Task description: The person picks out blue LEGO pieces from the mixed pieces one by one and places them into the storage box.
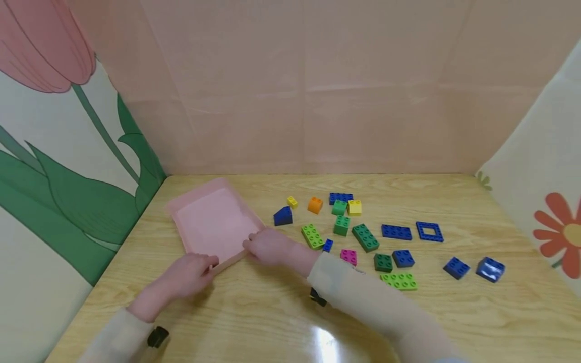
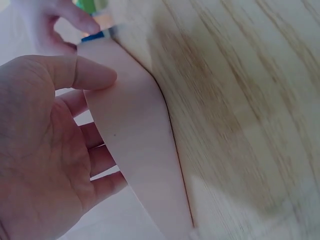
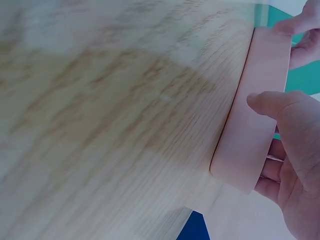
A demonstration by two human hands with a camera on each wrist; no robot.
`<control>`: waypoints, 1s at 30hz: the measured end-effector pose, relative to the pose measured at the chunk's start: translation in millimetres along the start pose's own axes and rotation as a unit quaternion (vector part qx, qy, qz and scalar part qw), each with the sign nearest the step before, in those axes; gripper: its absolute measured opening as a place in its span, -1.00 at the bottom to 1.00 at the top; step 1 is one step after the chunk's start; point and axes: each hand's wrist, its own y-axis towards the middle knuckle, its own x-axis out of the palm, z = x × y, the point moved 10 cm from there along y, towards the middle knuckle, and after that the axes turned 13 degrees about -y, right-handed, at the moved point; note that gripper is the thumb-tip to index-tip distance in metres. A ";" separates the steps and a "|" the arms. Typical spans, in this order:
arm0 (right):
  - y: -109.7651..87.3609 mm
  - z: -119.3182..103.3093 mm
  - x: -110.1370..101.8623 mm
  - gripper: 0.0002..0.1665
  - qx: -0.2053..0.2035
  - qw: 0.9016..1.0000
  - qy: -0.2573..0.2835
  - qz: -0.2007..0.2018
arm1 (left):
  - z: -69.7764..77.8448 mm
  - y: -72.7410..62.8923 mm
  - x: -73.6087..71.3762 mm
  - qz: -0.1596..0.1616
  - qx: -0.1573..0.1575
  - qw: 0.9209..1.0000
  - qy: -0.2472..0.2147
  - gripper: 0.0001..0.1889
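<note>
We find the pink tray [image 1: 218,222] at the left of the counter [image 1: 254,322], set askew, its base apparently resting on the wood. The left hand [image 1: 188,276] and the right hand [image 1: 270,246] stand a little apart, each pinching the tray's near wall, thumb outside and fingers inside. We judge the two-point hold suits a shallow, thin-walled tray: spaced grips should resist twisting better than one. The inward fingers probably brace the wall against the thumbs.

The loose bricks lie to the right of the tray. The blue sloped brick [image 1: 283,216] is nearest it; the lime brick [image 1: 312,236] and orange brick [image 1: 315,205] lie farther off. In our view, that spacing leaves the tray room on its own side.

As to pose, the left forearm enters from the lower left, palm towards the wall. The right forearm reaches across from the lower right, its sleeve [image 1: 363,297] passing close to the pink brick [image 1: 349,257]. We note that this sleeve could brush bricks.
</note>
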 end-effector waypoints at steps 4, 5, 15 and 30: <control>-6.9 -0.3 -2.2 -0.75 -0.004 1.000 -0.002 -0.005 | -3.1 0.8 -2.1 -0.001 -0.011 1.000 0.000 -0.90; -8.5 -1.0 -2.4 -0.75 -0.006 1.000 -0.004 -0.005 | -3.9 0.8 -2.5 -0.002 -0.014 1.000 0.001 -0.90; -23.0 -14.4 -0.7 -0.69 -0.025 1.000 0.007 -0.008 | -20.7 -1.3 0.5 -0.025 -0.061 0.997 -0.026 -0.84; -44.6 -28.4 -10.7 -0.69 -0.037 0.999 -0.024 0.014 | -25.3 -1.2 -1.4 -0.039 -0.084 0.995 -0.047 -0.77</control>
